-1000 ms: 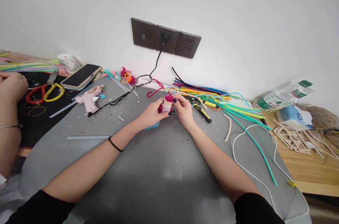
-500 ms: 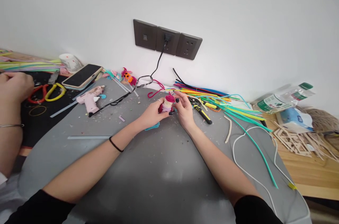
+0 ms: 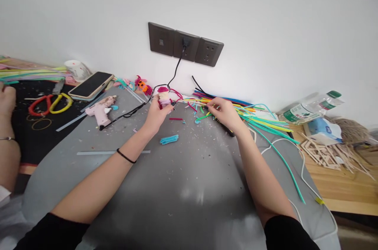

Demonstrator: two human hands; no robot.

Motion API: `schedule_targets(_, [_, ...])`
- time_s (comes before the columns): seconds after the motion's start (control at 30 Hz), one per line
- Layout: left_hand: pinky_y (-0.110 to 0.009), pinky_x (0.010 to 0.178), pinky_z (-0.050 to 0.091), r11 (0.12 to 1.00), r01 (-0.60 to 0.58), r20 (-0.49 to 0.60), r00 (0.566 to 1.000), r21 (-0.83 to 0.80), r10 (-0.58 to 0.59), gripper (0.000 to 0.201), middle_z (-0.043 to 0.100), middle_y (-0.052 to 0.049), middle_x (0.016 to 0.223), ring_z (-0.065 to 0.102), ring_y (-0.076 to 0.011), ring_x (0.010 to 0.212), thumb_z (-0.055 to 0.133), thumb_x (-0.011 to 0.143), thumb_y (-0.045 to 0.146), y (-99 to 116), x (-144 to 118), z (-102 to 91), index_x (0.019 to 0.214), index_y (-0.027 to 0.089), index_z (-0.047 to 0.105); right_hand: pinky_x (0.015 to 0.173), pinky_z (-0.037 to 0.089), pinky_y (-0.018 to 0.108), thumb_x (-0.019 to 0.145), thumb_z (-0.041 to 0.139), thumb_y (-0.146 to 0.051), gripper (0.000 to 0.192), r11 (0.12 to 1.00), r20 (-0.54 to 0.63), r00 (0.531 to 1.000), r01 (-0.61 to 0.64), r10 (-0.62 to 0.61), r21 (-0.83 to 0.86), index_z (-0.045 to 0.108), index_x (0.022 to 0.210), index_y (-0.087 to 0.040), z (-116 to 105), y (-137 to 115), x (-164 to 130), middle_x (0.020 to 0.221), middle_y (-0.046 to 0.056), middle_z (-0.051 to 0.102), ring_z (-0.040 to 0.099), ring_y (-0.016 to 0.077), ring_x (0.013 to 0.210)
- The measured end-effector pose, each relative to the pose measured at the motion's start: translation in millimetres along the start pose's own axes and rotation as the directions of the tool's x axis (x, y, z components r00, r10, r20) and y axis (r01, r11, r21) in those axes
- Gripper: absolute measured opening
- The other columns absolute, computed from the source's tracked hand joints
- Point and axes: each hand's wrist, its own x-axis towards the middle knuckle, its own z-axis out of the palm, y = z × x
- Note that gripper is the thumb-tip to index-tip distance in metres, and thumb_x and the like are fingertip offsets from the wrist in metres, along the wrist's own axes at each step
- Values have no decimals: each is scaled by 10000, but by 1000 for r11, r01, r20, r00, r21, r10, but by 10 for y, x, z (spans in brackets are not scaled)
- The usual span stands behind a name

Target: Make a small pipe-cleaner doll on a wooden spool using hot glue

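Both hands work at the far edge of a grey mat (image 3: 183,187) that covers the table: the left hand (image 3: 157,111) is closed around a small wound figure (image 3: 163,96) of magenta, cream and pink pipe cleaner, gripping it low on the body so the magenta top pokes up above the fingers, while the right hand (image 3: 226,111) lies on the near end of the loose pipe cleaners (image 3: 260,118), fingers curled onto a green strand; whether it has a firm pinch on that strand I cannot tell. The figure looks very light and soft, fuzzy chenille over thin wire, so it should squash or unwind if squeezed hard; holding it round the middle with fingertips, as now, seems safest. The strands are long, thin, bendy and grippy, best picked near one end. Nearer on the mat lie a flat blue fuzzy piece (image 3: 169,139), a pale straight strip (image 3: 97,152) and scattered clippings. A white strand (image 3: 298,202) and a teal one (image 3: 283,163) trail off to the right. To the left sit a pink glue gun (image 3: 99,110), a phone (image 3: 90,84) and red and yellow loops (image 3: 50,102), beside another person's hand (image 3: 6,98). Farther back, a black cable (image 3: 177,67) rises to dark wall sockets (image 3: 185,43); a plastic bottle (image 3: 313,108) and wooden sticks (image 3: 327,151) lie far right.
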Motion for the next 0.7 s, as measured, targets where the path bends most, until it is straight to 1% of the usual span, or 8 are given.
schedule_targets(0.07, [-270,686,490,1000,29,20,999,3,-29,443,641,12,853,614,-166,765,730,638,250,0,-14,10,1046,209,561,775,465,288,890,637,-72,147,981,267,963,15,38,-195,743,908,-172,-13,-41,-30,910,61,735,661,185,824])
schedule_targets(0.13, [-273,683,488,999,41,36,999,10,-41,447,637,10,859,616,-168,767,730,639,253,3,-15,7,1050,206,559,836,472,300,892,610,-25,222,944,388,921,106,25,-313,750,992,-166,36,-88,-70,989,90,740,681,214,943])
schedule_targets(0.23, [-278,711,505,1000,18,32,999,4,-19,447,643,2,890,622,-171,793,733,643,265,2,9,-13,1053,209,565,914,470,317,916,551,-9,283,913,355,934,171,-31,-370,740,1049,-173,71,-120,-115,1125,115,734,669,239,1092])
schedule_targets(0.37, [-277,727,511,998,-60,-9,998,-12,60,462,650,-13,935,623,-174,819,730,661,307,-17,61,-33,1088,220,576,848,481,313,933,556,-55,214,929,170,985,44,20,-367,722,1013,-164,-67,-99,-132,1031,99,749,684,220,945])
schedule_targets(0.47, [-285,774,527,990,-132,-49,990,-56,129,452,658,-33,1001,648,-189,900,733,683,326,-23,98,-45,1095,229,574,816,489,306,926,571,-66,191,968,156,988,44,-5,-247,705,1012,-170,-105,-178,-191,985,71,747,684,199,885])
schedule_targets(0.53, [-280,760,532,980,-179,-66,983,-87,173,424,658,-34,996,652,-188,894,749,694,329,-12,124,-63,1067,230,573,826,502,307,935,585,-83,171,984,233,969,115,-80,-139,695,1025,-177,8,-314,-291,1005,64,741,685,194,911])
schedule_targets(0.6, [-270,721,531,969,-215,-62,976,-118,209,396,651,-24,956,649,-181,853,766,699,325,10,151,-94,1031,229,572,859,518,321,962,589,-98,165,971,316,929,225,-191,-76,683,1072,-177,236,-489,-435,1046,73,729,677,198,960])
schedule_targets(0.7, [-265,721,528,951,-261,-41,965,-163,258,374,635,-11,922,642,-174,838,780,698,308,60,187,-156,996,233,566,954,517,365,975,628,-132,346,890,404,844,436,-353,-135,595,1317,-174,674,-730,-647,1289,128,669,621,238,1145])
